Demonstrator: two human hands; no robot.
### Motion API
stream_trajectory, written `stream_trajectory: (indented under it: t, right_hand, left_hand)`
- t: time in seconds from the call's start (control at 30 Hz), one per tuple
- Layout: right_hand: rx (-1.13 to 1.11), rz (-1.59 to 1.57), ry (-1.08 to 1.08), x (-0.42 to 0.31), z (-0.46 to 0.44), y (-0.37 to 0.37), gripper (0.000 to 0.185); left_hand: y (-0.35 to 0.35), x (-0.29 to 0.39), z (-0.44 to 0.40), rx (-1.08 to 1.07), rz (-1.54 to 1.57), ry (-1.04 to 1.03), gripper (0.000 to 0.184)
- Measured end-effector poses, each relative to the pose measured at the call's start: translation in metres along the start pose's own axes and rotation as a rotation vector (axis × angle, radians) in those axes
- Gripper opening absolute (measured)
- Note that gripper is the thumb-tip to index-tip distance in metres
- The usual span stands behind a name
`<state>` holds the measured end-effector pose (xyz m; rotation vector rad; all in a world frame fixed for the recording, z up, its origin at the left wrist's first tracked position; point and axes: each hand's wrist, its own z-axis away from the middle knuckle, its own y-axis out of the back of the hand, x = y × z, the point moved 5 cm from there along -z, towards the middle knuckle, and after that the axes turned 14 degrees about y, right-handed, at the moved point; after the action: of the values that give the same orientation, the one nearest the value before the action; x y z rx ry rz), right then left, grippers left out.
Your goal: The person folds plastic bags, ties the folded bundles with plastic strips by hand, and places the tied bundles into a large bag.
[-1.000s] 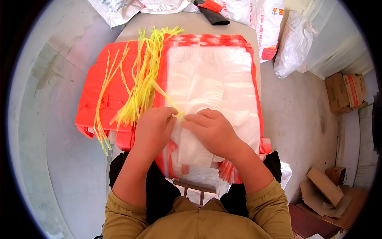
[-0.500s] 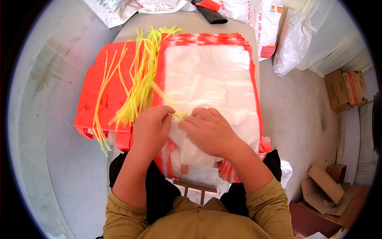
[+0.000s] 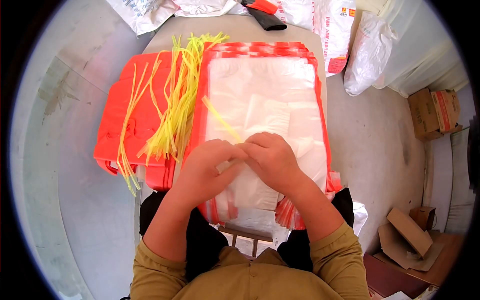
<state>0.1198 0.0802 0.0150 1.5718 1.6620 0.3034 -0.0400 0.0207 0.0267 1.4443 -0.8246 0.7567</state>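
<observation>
Both hands meet over a stack of clear plastic bags with red edges (image 3: 265,75). A yellow strip (image 3: 220,118) runs from the upper left to the fingertips. My right hand (image 3: 272,159) is closed on the strip and on gathered plastic (image 3: 257,187). Beside it, my left hand (image 3: 210,162) is slightly blurred, its thumb and forefinger curved around a gap and its fingertips touching the right hand; whether it holds the strip is hidden. A bundle of yellow strips (image 3: 182,100) lies left of the clear bags, partly over folded red bags (image 3: 132,100).
White printed sacks (image 3: 335,32) stand beyond the table's far edge (image 3: 215,25), where a black and red item (image 3: 266,14) lies. A white wrapped bundle (image 3: 370,52) is at the back right. Cardboard boxes (image 3: 434,115) and opened cardboard (image 3: 407,240) are at the right.
My left hand has moved right, against the right hand, and its fingers have spread from a pinch. The yellow strip and gathered plastic have shifted slightly right.
</observation>
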Motion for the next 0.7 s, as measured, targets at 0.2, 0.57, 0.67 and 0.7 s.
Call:
stream_trajectory:
  t: [0.2,0.57,0.67,0.7]
  right_hand:
    - [0.012,-0.065,-0.118,0.001,0.001,0.007,0.014]
    - [0.076,-0.078,-0.309,0.007,0.008,0.012,0.020]
    - [0.080,0.057,-0.126,0.006,0.008,0.015,0.022]
    - [0.078,0.111,-0.038,0.004,0.008,0.015,0.023]
  left_hand:
    - [-0.007,0.014,-0.008,0.152,0.049,-0.006,0.037]
    - [-0.019,-0.011,-0.023,0.215,0.001,0.238,0.010]
    - [-0.019,-0.010,-0.023,0.213,-0.055,0.235,0.010]
    - [-0.020,-0.008,-0.024,0.229,-0.096,0.202,0.010]
